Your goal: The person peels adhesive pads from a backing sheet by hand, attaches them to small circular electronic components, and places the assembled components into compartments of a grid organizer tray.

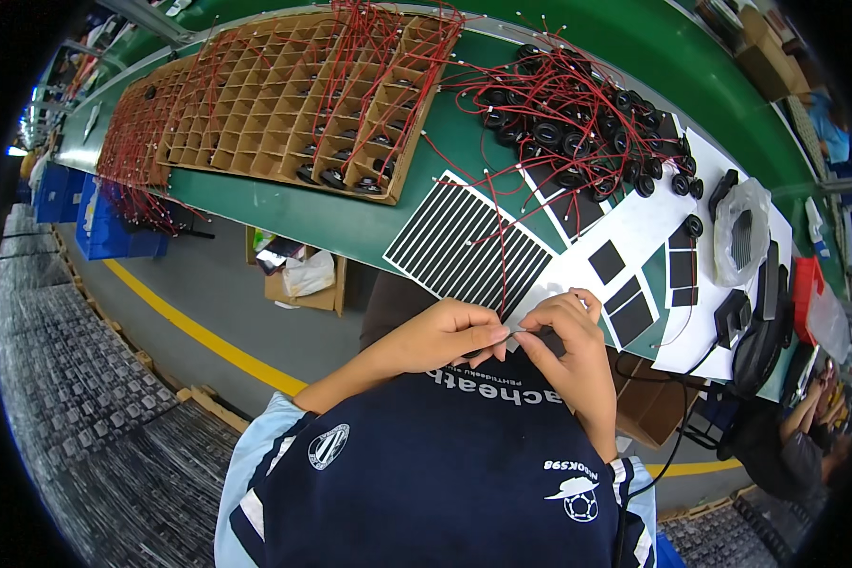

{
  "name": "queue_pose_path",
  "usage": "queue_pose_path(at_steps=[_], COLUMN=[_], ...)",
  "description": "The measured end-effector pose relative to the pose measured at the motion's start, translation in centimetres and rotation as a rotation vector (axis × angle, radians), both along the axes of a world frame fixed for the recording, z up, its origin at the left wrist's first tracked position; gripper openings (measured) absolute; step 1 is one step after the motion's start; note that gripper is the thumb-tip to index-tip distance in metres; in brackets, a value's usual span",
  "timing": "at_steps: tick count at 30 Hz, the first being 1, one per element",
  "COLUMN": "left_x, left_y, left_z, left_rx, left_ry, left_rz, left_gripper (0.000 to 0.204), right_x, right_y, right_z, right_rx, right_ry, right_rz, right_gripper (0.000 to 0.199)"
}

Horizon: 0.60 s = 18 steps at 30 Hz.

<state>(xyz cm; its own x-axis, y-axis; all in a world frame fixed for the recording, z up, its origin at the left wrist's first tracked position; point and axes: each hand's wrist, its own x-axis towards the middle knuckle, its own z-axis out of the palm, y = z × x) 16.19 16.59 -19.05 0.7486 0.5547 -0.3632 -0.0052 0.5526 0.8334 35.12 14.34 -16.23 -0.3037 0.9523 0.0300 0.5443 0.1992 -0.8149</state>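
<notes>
Together, the left hand [456,335] and right hand [566,343] pinch a small dark piece [514,332] between their fingertips, at five o'clock from the striped sheet [445,237]; a light edge grip, clear of the red wire [504,270], seems best.

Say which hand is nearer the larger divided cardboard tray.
Left. The left hand is below and right of the cardboard tray in the view; the right hand is farther right.
</notes>
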Motion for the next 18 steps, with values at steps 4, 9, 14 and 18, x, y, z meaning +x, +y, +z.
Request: queue_pose_path(at_steps=[4,9,14,18], left_x=[0.19,0.13,0.24,0.45], left_y=[-0.18,-0.16,-0.06,-0.21], left_z=[-0.13,-0.09,-0.13,-0.24], left_rx=[-0.009,0.02,-0.004,-0.086], left_ry=[-0.04,-0.019,-0.028,-0.063], left_rz=[0.01,-0.001,0.004,0.023], left_gripper=[0.031,0.032,0.032,0.031], right_x=[-0.08,-0.14,-0.02,0.04], right_y=[0.0,0.1,0.08,0.0], right_z=[0.05,-0.18,-0.18,-0.05], right_rx=[-0.006,0.011,0.006,-0.009], right_ry=[0.0,0.0,-0.003,0.01], right_rz=[-0.004,0.011,0.009,-0.007], right_gripper=[0.012,0.012,0.012,0.012])
